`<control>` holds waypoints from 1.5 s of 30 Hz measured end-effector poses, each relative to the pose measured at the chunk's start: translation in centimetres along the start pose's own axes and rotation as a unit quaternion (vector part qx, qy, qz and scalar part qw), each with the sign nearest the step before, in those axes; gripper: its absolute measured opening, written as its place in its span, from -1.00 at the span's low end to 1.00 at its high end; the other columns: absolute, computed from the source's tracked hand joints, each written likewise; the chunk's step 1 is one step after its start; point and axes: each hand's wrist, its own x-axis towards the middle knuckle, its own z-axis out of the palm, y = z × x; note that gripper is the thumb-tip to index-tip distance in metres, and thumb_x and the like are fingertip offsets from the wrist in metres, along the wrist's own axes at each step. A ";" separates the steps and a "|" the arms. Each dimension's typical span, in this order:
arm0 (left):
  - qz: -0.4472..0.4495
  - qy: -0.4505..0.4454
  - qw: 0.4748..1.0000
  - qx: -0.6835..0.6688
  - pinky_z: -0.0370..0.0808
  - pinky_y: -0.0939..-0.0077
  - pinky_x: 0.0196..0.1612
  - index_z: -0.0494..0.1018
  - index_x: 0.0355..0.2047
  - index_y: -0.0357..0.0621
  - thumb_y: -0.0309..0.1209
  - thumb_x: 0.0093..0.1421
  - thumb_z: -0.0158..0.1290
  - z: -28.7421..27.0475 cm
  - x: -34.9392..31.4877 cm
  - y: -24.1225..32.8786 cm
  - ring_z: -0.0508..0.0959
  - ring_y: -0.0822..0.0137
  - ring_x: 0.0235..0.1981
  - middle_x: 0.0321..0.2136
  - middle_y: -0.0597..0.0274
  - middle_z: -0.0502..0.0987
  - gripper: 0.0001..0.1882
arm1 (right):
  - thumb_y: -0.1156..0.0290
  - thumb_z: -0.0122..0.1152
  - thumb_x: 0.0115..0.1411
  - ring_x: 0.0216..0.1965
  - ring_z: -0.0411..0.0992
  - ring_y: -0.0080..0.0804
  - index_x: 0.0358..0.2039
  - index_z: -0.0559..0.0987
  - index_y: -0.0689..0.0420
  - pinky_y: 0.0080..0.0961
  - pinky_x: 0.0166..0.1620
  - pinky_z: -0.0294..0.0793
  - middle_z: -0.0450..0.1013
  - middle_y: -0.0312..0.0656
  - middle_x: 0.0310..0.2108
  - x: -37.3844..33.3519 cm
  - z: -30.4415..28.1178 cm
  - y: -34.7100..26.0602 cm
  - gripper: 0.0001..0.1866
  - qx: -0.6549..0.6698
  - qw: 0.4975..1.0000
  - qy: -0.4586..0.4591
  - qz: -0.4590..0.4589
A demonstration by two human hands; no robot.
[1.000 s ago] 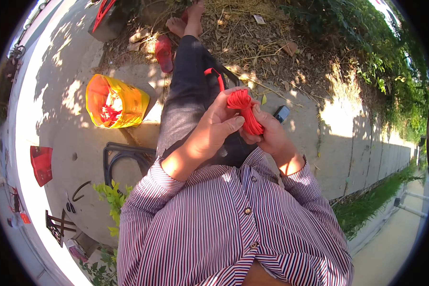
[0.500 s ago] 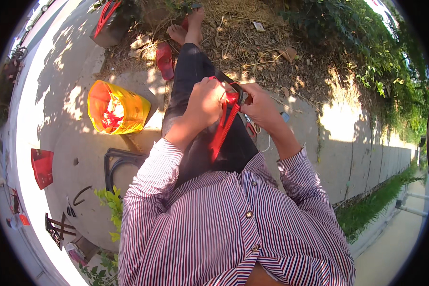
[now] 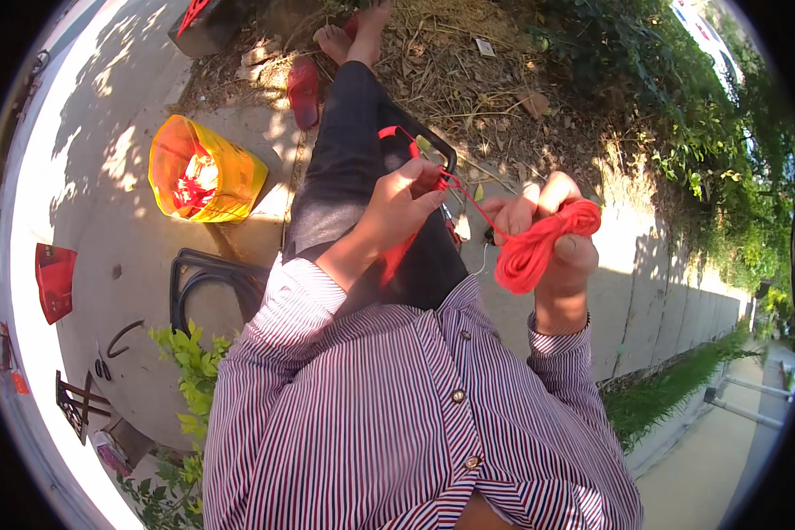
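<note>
My right hand [image 3: 552, 283] grips a bundle of red cord [image 3: 534, 247], raised to the right of my lap. A strand runs from the bundle leftward to my left hand [image 3: 397, 208]. That hand's fingers are closed on a red-covered part of a black frame [image 3: 450, 156], above my thighs. A red strip [image 3: 387, 132] shows at the frame's far side. Red material [image 3: 397, 258] also lies on my dark trousers, partly hidden by the left hand and forearm.
A yellow bag [image 3: 247, 187] with red and pale scraps stands to the left. Black curved frames [image 3: 181, 265], scissors [image 3: 102, 367] and a red container [image 3: 55, 283] are on the pavement. A red sandal [image 3: 303, 93] lies by my feet. Leafy plants [image 3: 194, 371] grow close by.
My right hand has moved right and nearer, away from the frame, with the cord bundle now plainly visible. My left hand has shifted slightly right and nearer, still at the frame.
</note>
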 end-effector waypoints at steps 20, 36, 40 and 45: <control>0.093 0.114 0.987 0.067 0.30 0.65 -0.46 0.43 -0.16 -0.30 -0.41 0.26 0.00 0.9 0.3 6.8 0.34 0.59 -0.56 -0.54 0.31 0.45 -0.78 | 0.44 0.51 -0.13 -0.38 0.48 -0.36 -0.25 0.45 0.23 -0.39 -0.36 0.40 0.44 -0.18 -0.41 0.0 4.0 -3.4 -0.54 -0.220 0.973 -0.040 0.049; -0.104 0.088 0.986 -0.098 0.01 0.68 -0.72 0.39 -0.53 -0.09 -0.29 0.24 -0.08 -1.1 1.5 6.2 0.21 0.60 -0.77 -0.72 0.41 0.32 -0.76 | 0.45 0.37 0.01 -0.09 0.47 -0.40 -0.13 0.54 0.24 -0.44 -0.01 0.45 0.48 -0.10 -0.13 2.6 -1.3 5.7 -0.62 -0.633 0.765 0.113 -0.041; -0.141 0.013 0.973 -0.182 0.01 0.69 -0.72 0.40 -0.48 -0.11 -0.25 0.26 -0.06 -0.6 1.9 6.5 0.19 0.61 -0.78 -0.68 0.34 0.38 -0.76 | 0.34 0.26 0.20 0.00 0.41 -0.23 -0.08 0.49 0.25 -0.32 0.05 0.41 0.43 -0.10 -0.03 2.0 -1.2 3.7 -0.66 -0.328 0.911 0.250 0.012; -0.176 0.031 0.975 -0.129 0.02 0.70 -0.73 0.38 -0.46 -0.11 -0.22 0.29 -0.09 -0.6 2.5 4.8 0.18 0.60 -0.79 -0.62 0.24 0.46 -0.73 | 0.06 -0.07 0.35 -0.36 0.40 -0.34 -0.17 0.44 0.19 -0.33 -0.05 0.39 0.43 -0.17 -0.34 -1.6 -1.9 0.0 -0.59 -0.088 0.961 0.258 -0.051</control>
